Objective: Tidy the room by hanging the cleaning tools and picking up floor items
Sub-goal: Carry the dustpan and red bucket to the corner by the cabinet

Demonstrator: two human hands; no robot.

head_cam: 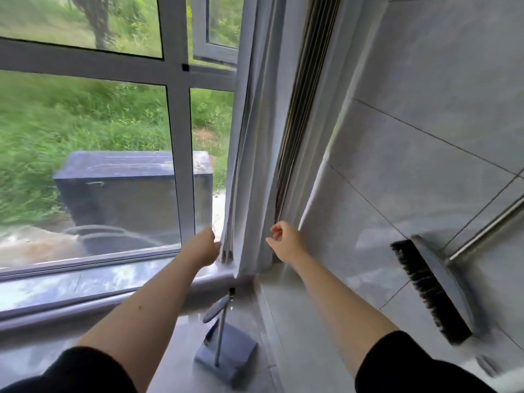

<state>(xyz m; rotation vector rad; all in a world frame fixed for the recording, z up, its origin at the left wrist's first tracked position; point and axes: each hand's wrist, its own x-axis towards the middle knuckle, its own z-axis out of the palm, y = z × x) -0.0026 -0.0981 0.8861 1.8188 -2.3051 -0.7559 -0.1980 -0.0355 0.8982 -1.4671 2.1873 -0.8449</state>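
Note:
A grey broom head with dark bristles (431,290) hangs against the tiled right wall, its metal handle (490,222) running up to the right. A grey-blue dustpan (226,355) stands upright on the floor below the window corner, its thin handle rising toward the sill. Both arms reach over it to the corner. My left hand (205,245) is against the edge of the window frame, blurred, with its fingers hidden. My right hand (285,241) hovers by the white curtain (255,165) with loosely curled fingers apart and nothing in them.
A large window (175,137) with a white frame fills the left, with a glossy sill (85,285) below it. Outside are grass and a dark box. A dark folded track (300,109) runs up the corner beside the curtain. Grey tiles (425,123) cover the right wall.

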